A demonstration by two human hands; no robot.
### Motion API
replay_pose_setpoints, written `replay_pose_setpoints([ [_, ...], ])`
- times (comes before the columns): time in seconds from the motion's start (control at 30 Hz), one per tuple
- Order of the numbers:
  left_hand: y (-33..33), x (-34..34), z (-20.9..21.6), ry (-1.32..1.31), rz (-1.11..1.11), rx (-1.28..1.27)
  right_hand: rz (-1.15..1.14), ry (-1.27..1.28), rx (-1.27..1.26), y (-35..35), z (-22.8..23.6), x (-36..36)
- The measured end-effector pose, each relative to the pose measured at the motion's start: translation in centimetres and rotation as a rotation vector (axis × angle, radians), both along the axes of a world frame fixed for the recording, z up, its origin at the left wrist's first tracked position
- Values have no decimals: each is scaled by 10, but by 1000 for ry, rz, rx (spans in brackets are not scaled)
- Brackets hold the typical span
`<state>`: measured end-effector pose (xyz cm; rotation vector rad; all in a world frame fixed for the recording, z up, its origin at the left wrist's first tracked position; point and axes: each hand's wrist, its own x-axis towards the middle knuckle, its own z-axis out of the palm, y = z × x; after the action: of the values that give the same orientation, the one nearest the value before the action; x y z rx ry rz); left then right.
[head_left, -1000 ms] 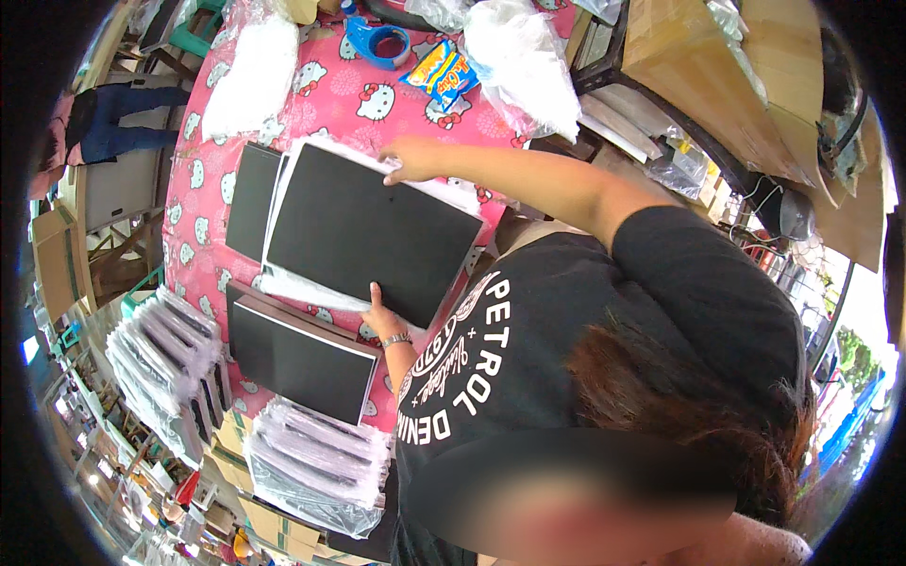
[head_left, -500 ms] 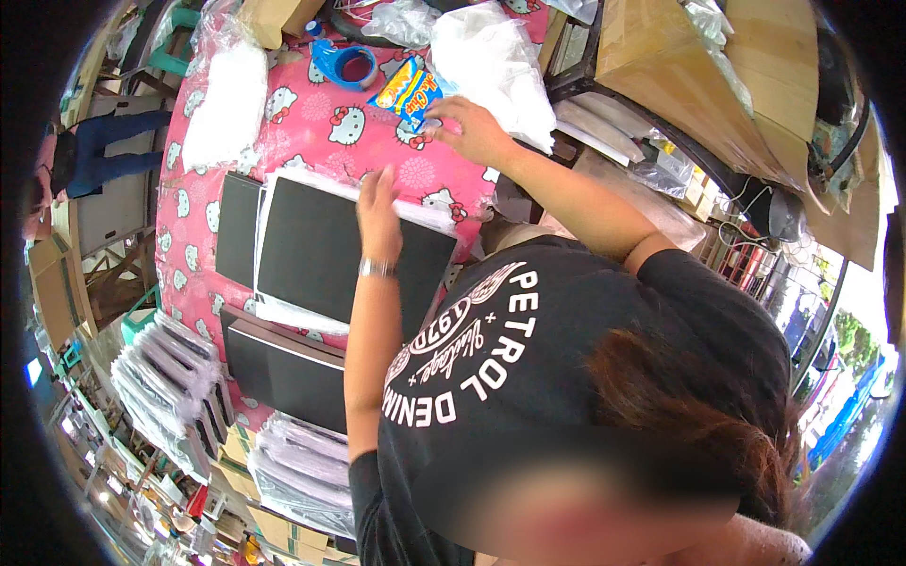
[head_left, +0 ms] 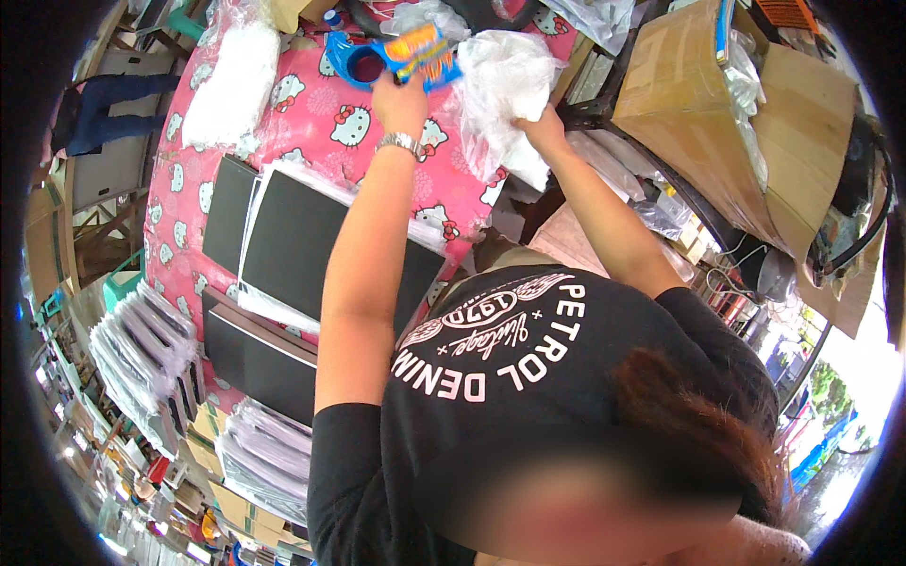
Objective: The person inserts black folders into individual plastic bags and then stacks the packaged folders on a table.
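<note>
Nearest the shirt, under the left forearm, a black panel point(head_left: 297, 241) lies on white sheeting point(head_left: 278, 307) against the near edge of the table point(head_left: 316, 158); the forearm passes over it, so it would be wise to keep elbow and metal watch point(head_left: 403, 144) high enough not to drag the panel askew. A second group of dark panels point(head_left: 255, 363) sits toward the table's left end.

Farther out along that near edge, toward the right end, the right hand point(head_left: 543, 132) has thumb and fingers closed on the white plastic pile point(head_left: 500, 80), pinching its side where it bunches. Thin film like this probably slides and clings at once, so a pinch that takes in the whole thickness, kept low, should hold it together better than a grab at the top layer (the loose, crumpled part looks the likeliest to trail).

A little farther in from that edge, the left hand point(head_left: 401, 106) grips the blue and yellow snack packet point(head_left: 420, 57) by its lower margin, though blur hides the exact finger placement. A light hold seems enough; squeezing could crush it. The packet overlaps the blue tape dispenser point(head_left: 342, 55) in this view, and whether they touch I cannot tell, so lifting it clear rather than sweeping it sideways looks safer. Toward the far edge lies another white plastic stack point(head_left: 226, 104).
</note>
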<state>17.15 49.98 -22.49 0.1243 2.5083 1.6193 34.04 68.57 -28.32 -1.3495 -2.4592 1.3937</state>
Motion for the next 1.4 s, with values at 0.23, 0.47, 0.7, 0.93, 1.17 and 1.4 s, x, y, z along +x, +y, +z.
replay_pose_setpoints([
  [0.23,40,-35,48,-36,-250,144,-95,122,-380,-11,13,35],
  [0.47,19,104,-15,301,-412,-213,197,289,336,-18,48,27],
  [0.7,-59,46,-1,-252,-27,382,313,468,260,-55,75,36],
  [0.93,-207,77,64,-469,336,848,589,-65,619,-10,11,8],
  [1.17,-255,147,74,-858,242,860,1307,576,332,-193,167,-14],
  [1.4,-363,193,56,-992,137,282,15,356,716,-18,95,-86],
])
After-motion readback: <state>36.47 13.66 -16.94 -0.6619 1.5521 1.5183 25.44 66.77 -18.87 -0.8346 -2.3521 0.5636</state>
